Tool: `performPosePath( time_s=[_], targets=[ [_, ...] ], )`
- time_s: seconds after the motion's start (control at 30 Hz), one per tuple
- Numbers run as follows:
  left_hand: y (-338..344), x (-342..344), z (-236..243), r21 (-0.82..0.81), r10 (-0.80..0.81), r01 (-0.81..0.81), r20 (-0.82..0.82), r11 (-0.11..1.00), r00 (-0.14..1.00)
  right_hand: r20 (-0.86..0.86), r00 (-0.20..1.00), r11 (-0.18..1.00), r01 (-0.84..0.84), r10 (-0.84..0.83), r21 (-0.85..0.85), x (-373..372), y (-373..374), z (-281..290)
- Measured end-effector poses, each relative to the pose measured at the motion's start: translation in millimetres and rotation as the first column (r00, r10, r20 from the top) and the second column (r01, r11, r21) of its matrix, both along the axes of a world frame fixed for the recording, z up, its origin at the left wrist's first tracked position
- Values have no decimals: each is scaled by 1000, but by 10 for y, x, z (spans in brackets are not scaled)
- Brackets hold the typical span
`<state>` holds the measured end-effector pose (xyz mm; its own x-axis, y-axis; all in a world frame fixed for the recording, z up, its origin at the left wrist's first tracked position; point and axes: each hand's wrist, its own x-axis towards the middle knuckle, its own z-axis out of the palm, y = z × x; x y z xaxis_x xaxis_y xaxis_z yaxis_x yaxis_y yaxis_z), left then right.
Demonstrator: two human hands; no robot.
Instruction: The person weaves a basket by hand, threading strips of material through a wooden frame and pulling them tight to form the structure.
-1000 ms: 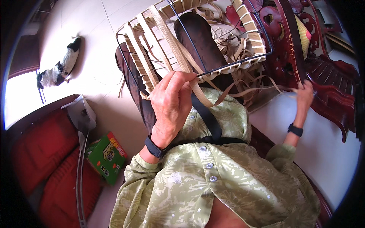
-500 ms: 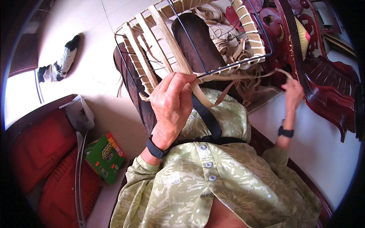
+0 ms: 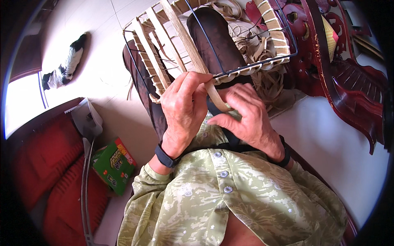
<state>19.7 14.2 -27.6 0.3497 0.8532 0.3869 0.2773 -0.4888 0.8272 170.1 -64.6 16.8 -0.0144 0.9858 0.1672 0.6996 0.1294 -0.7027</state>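
A black wire basket frame (image 3: 205, 36) rests across my lap, its rim bound with tan strips. Several flat tan strips run over it, and the widest strip (image 3: 186, 39) bends down over the near edge into a loose end. My left hand (image 3: 184, 108) is closed in a pinch on this strip and the near wire. Just right of the strip's hanging end is my right hand (image 3: 250, 119), thumb stretched away from the fingers. Its fingertips are partly hidden near the strip, and whether they touch it I cannot tell.
Tangled tan strips (image 3: 266, 84) lie beyond the frame's near right corner. A carved dark red wooden chair (image 3: 328, 78) stands at right. To the left are a green box (image 3: 115, 164), a grey dustpan (image 3: 86, 121), red seating (image 3: 49, 151) and a black-and-white animal (image 3: 67, 63) on the floor.
My right hand has come in from the far right, where it held out a thin strip, to beside the wide strip's end. My left hand keeps its pinch at the frame's edge.
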Motion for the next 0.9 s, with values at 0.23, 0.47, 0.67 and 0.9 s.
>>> performPosePath(
  time_s=[0.23, 0.47, 0.67, 0.9],
  targets=[
    [-39, -4, -33, 18, 55, -55, 1, 998, 998, 24, 983, 982, -180, 179, 55, -58, 195, 383],
    [-90, -71, -140, 78, 74, -77, 44, 994, 996, 58, 871, 862, -470, 487, -192, 94, 464, 642],
    [-71, -130, -144, 111, 35, -36, 7, 993, 999, -73, 876, 831, -477, 477, -286, 42, 258, 418],
    [-55, -164, -133, 99, 7, -8, 3, 995, 1000, -102, 919, 885, -393, 380, -251, -25, 322, 530]
  ],
)
